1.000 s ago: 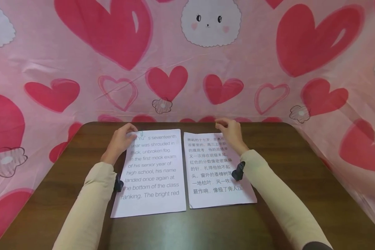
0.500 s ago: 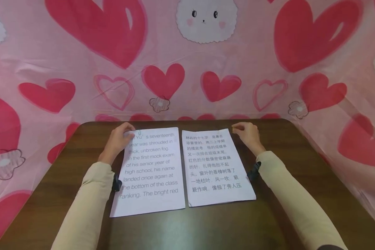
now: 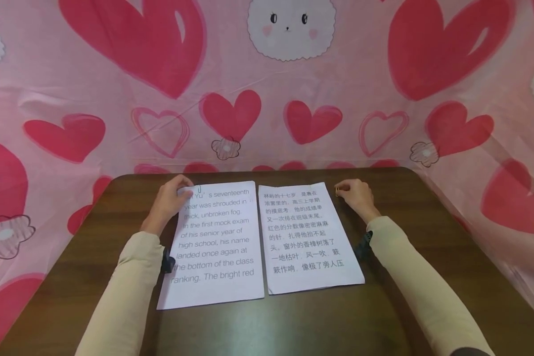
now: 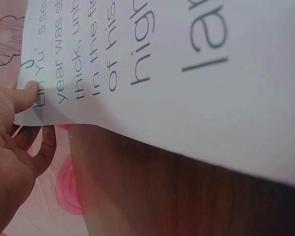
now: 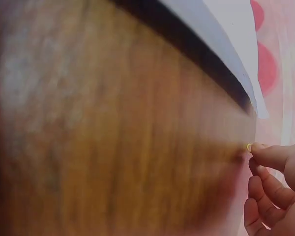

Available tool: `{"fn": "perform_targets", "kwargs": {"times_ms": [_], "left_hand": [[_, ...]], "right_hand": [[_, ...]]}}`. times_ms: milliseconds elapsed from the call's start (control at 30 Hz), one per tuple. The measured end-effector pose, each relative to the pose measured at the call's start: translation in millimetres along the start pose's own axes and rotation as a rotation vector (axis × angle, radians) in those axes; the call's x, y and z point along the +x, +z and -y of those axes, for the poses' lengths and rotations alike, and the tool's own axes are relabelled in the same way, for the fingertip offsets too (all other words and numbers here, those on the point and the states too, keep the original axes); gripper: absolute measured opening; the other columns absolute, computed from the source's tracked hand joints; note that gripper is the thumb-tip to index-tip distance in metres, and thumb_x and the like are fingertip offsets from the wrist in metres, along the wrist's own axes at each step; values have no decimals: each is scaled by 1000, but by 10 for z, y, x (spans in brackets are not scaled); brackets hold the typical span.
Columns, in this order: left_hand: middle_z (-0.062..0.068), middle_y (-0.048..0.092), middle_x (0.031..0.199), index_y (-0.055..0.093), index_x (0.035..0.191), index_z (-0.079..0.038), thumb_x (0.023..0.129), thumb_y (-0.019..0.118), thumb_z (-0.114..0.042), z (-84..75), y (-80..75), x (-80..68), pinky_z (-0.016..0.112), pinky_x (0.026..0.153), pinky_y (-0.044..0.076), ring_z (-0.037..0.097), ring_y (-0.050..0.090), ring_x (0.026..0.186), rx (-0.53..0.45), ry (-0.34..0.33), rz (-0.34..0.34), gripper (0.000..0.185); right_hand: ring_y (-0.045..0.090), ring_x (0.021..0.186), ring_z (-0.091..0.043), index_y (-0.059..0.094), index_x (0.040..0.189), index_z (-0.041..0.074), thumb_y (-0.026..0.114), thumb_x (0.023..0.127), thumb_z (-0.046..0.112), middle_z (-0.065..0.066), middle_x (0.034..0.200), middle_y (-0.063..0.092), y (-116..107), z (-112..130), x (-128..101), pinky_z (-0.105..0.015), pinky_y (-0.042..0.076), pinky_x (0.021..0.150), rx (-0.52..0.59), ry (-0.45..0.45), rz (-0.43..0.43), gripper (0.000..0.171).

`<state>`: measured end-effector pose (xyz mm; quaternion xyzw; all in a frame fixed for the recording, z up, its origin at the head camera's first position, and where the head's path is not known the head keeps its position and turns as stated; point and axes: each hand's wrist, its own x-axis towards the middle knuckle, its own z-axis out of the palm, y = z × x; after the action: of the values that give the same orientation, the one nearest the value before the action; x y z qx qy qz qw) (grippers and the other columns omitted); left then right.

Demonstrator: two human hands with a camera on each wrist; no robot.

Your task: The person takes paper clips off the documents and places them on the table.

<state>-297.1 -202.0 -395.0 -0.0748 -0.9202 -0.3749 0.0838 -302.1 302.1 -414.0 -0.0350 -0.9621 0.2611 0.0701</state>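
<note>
Paper clip in right hand: small yellow paper clip point(image 3: 336, 189) pinched between thumb and fingertip of the right hand point(image 3: 358, 197), held low over the table just beside the top right corner of the Chinese sheet; in the right wrist view it shows as a tiny yellow loop point(image 5: 249, 147) at the fingertips point(image 5: 273, 156).
Right hand: fingers curled, gripping the clip; it is off the paper, over bare wood.
Left hand: left hand point(image 3: 169, 201) rests at the top left corner of the English sheet, thumb point(image 4: 24, 96) pressing down on the corner, the other fingers curled under the edge, so it pinches the paper.
English sheet: white page point(image 3: 215, 242) of large grey print, lying flat on the left; a paper clip point(image 3: 199, 188) sits on its top edge beside the thumb.
Chinese sheet: white page point(image 3: 307, 237) of Chinese characters, lying just beside the English sheet, a narrow gap between them; something small, too small to make out, sits on its top edge.
In the way: nothing lies between the held clip and the Chinese sheet's corner.
Sleeves: cream sleeves point(image 3: 120, 291) on both forearms, a black wrist mount on each.
Surface: dark brown wooden table point(image 3: 427, 237) with rounded corners.
Room: pink cloth point(image 3: 360, 89) with red hearts and a white bunny face hangs behind and to both sides.
</note>
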Motion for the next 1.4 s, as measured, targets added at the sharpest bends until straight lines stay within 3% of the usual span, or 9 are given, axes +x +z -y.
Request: {"fn": "perform_targets", "kwargs": {"times_ms": [233,533,667,967,1200,1400], "left_hand": [[27,63,123,58,114,1,97,59,-3,37,-25,-15,58,108,37,42,53,114,1,23,-23,18],[26,62,125,58,116,0,98,59,-4,54,-11,-18,57,108,37,41,53,115,-11,1,-16,19],[26,62,124,58,117,1,98,59,-4,50,-23,-18,57,108,37,41,53,114,-16,4,-21,20],[25,62,126,58,117,-1,98,59,-5,31,-29,-29,54,106,38,40,53,113,-23,-5,-20,20],[25,62,127,57,118,-1,98,60,-5,30,-36,-42,55,107,38,40,53,114,-44,-9,-20,20],[25,62,127,58,118,-1,98,60,-6,33,-49,-48,56,108,38,40,53,114,-44,-7,-21,20]], "right_hand": [[64,107,-40,68,122,8,64,97,23,-19,115,71,3,53,16,-58,48,90,-43,2,-6,29],[67,98,-37,69,117,9,64,98,25,-18,113,72,-37,229,11,-53,49,83,29,3,-89,25],[68,93,-35,69,117,8,64,98,28,-18,112,72,-26,415,22,-49,49,82,64,-13,-85,28],[62,100,-31,70,117,9,63,99,31,-15,115,71,76,898,40,-47,48,90,122,-81,-12,30],[61,96,-26,70,117,9,62,99,33,-13,112,72,189,1231,63,-42,50,86,151,-150,24,31],[65,108,-27,71,119,9,61,100,32,-12,118,72,312,1505,106,-44,51,94,167,-218,39,31]]}}
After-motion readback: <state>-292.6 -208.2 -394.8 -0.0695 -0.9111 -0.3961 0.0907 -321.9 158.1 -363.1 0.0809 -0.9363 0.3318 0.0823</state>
